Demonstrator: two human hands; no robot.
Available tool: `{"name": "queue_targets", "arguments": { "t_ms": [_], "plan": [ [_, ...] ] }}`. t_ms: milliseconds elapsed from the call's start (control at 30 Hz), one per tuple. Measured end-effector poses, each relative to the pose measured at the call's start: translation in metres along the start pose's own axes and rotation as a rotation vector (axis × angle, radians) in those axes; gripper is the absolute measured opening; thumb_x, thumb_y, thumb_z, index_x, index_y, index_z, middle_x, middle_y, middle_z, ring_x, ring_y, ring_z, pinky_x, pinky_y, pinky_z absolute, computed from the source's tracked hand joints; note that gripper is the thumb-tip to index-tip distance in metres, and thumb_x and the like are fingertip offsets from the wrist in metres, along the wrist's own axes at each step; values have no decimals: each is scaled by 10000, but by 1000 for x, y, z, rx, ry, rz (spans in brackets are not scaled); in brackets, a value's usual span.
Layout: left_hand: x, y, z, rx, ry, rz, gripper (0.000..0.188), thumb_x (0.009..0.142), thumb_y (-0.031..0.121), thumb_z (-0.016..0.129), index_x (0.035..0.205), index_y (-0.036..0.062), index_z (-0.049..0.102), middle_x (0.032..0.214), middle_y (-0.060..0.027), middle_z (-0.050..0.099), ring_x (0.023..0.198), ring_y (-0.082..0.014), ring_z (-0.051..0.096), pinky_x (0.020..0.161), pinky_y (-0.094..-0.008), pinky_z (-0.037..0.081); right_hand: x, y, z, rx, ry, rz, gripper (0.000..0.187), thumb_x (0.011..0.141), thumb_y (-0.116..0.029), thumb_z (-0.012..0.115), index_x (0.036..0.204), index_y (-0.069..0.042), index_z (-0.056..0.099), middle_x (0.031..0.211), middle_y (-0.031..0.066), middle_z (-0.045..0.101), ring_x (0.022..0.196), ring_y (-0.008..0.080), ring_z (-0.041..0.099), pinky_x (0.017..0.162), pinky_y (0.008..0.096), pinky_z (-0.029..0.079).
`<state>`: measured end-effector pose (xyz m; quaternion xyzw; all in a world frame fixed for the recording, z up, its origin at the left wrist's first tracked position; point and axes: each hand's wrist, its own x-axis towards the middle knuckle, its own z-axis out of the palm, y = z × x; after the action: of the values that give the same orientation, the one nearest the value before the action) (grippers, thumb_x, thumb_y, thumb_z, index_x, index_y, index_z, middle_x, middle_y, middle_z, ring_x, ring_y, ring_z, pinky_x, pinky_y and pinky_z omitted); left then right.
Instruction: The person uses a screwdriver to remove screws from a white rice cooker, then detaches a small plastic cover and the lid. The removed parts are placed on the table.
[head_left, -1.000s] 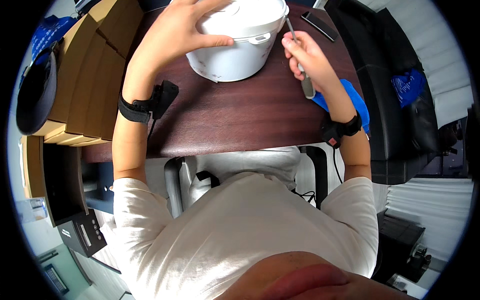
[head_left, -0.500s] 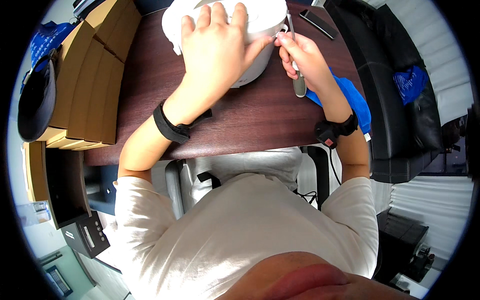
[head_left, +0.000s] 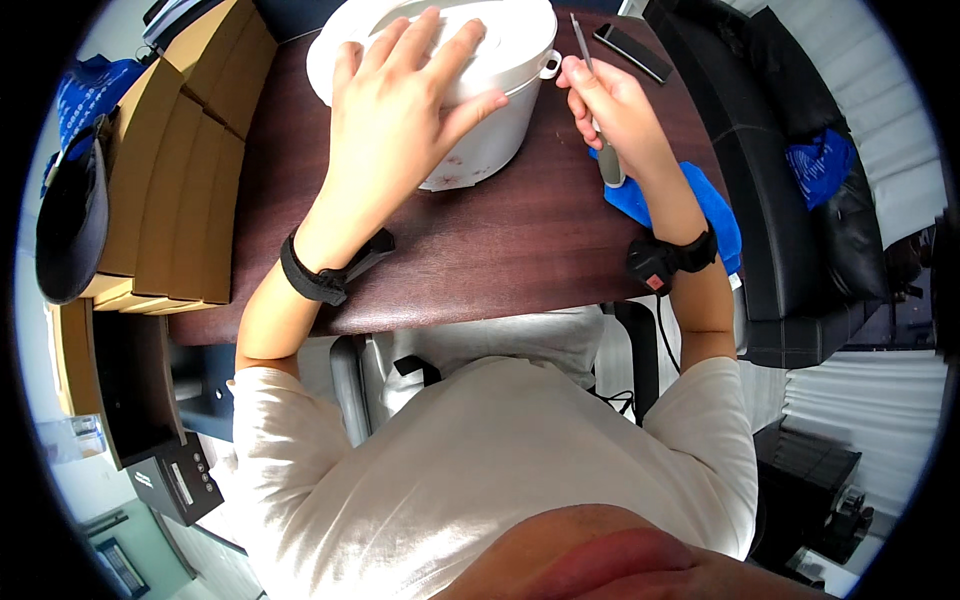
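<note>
A white, rounded lidded container (head_left: pixel 500 135) stands at the far side of the table, with reddish-brown specks low on its near wall. My left hand (head_left: pixel 405 100) lies over its lid, fingers spread and thumb along the rim. From the container's right rim juts a small white ring-shaped lug (head_left: pixel 551 65). Just right of that lug, my right hand (head_left: pixel 615 105) is closed around a slim tool (head_left: pixel 611 165) with a grey-green handle. Its thin metal shaft points away from me, and its tip shows beyond my fingers, apart from the container. My palm hides the tool's middle.
A dark phone (head_left: pixel 633 53) lies at the far right of the brown table (head_left: pixel 450 260). Blue cloth (head_left: pixel 705 205) is under my right forearm. Cardboard boxes (head_left: pixel 185 190) line the left edge, with a dark cap (head_left: pixel 75 220) against them. A black sofa (head_left: pixel 765 180) stands to the right.
The container has shifted left and turned, with my left hand moving along on its lid. My right hand has come away from the lug, still holding the tool, and sits slightly to the right.
</note>
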<state>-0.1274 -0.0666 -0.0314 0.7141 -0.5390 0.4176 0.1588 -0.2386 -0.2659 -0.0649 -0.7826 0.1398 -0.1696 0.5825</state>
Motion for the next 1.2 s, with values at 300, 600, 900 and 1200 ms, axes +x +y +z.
{"name": "queue_targets", "arguments": {
  "t_ms": [300,600,900,1200],
  "plan": [
    [13,-8,-6,-104,-170,44,479,800,426,678,1241,248,619,1106,-114,603,1031,-278,562,885,-404,410,-19,26,13,58,-100,126,355,1016,-347,421,903,-32,541,616,-17,456,453,42,417,383,189,325],
    [0,-29,-16,-289,-227,-1,492,767,379,708,1226,215,642,1193,-114,595,1045,-285,593,879,-434,487,-22,34,3,209,-74,112,385,1016,-379,411,892,-36,535,596,-11,455,448,53,410,391,197,323],
    [-50,-107,-51,-520,-417,-145,500,767,220,712,1258,181,620,1409,-88,484,1351,-294,386,1107,-452,323,-8,40,6,345,-64,106,416,997,-435,439,862,-56,544,583,-23,460,446,53,420,394,202,330],
    [-75,-144,-65,-487,-367,-427,446,861,84,635,1300,140,580,1401,-111,492,1332,-257,418,1094,-379,334,4,45,25,353,-83,196,390,981,-432,481,855,-71,561,640,-29,486,491,41,467,397,190,345]
  ]
}}
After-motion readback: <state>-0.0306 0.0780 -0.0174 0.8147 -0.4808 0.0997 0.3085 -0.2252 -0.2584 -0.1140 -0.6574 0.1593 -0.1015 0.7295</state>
